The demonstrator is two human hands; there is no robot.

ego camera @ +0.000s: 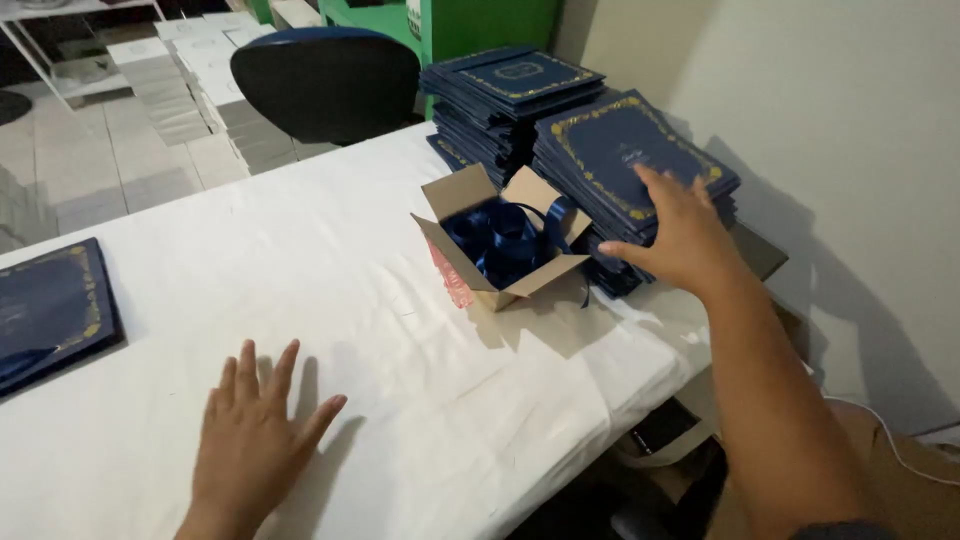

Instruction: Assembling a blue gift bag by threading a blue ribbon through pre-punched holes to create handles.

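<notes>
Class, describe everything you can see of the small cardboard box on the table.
The cardboard box is small, brown and open, its flaps spread outward. It sits tilted on the white-covered table, against the nearer stack of dark blue folders. Inside lie rolls of glossy dark blue ribbon, one strand trailing over the edge. Something pink shows at its lower left side. Neither hand touches it; the right hand is nearest.

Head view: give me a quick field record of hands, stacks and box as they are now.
left hand: flat on the white table, fingers spread, holding nothing
right hand: reaching onto the near stack of dark blue folders, on its top cover and front edge
far stack: behind the near stack, untouched
box: open cardboard, blue ribbon inside, left of the right hand
single folder: at the table's left edge
chair: black, behind the table
</notes>
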